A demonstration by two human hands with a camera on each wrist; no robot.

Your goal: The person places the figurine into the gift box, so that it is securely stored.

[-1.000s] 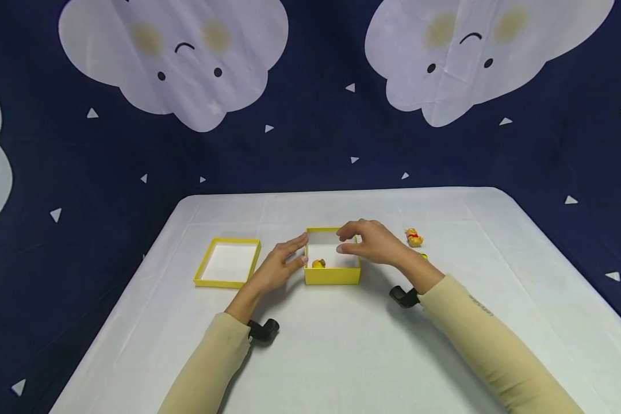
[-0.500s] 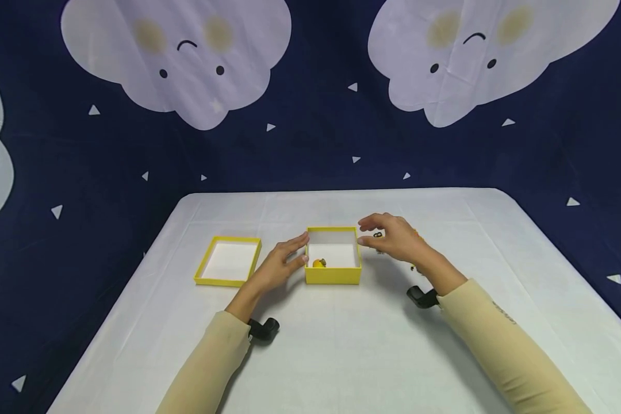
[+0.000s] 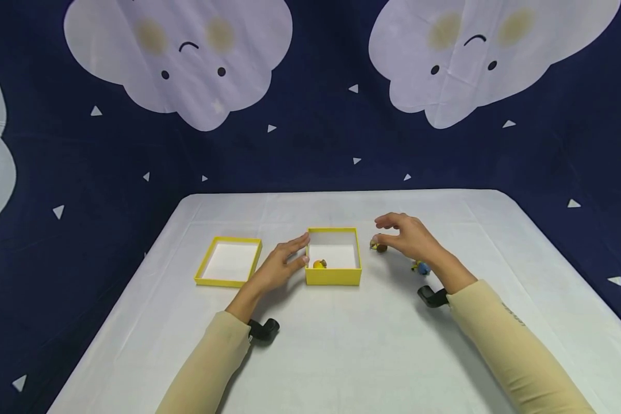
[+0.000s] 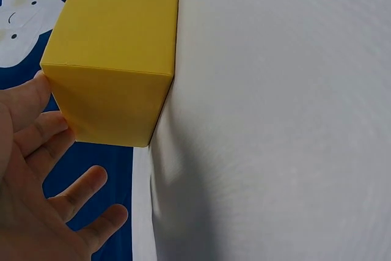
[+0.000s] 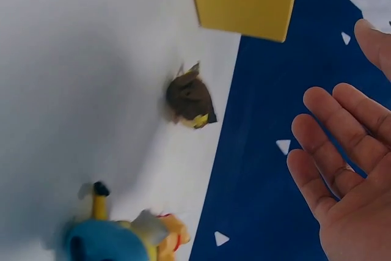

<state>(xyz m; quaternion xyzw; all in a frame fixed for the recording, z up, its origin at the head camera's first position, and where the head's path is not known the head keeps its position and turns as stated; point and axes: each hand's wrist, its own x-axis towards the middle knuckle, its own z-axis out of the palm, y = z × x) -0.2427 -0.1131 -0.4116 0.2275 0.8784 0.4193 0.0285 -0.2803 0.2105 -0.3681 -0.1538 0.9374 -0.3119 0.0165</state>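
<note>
My left hand touches the left wall of an open-topped yellow box with its thumb and fingertips; the other fingers spread free in the left wrist view. Inside the box, a small yellow-orange figurine lies near the front left corner. To the right, my right hand hovers with loosely bent fingers and holds nothing. Close to its thumb is a small brown-and-yellow toy figurine on the table. Under the right wrist lies a blue-and-yellow figurine, with an orange bear figurine partly behind it.
A yellow-rimmed box lid, white inside, lies to the left of the box. White cloth covers the table. Behind it hangs a dark blue curtain with clouds and triangles.
My right hand has moved right from over the box to beside the brown figurine. The left hand has stayed at the box wall.
</note>
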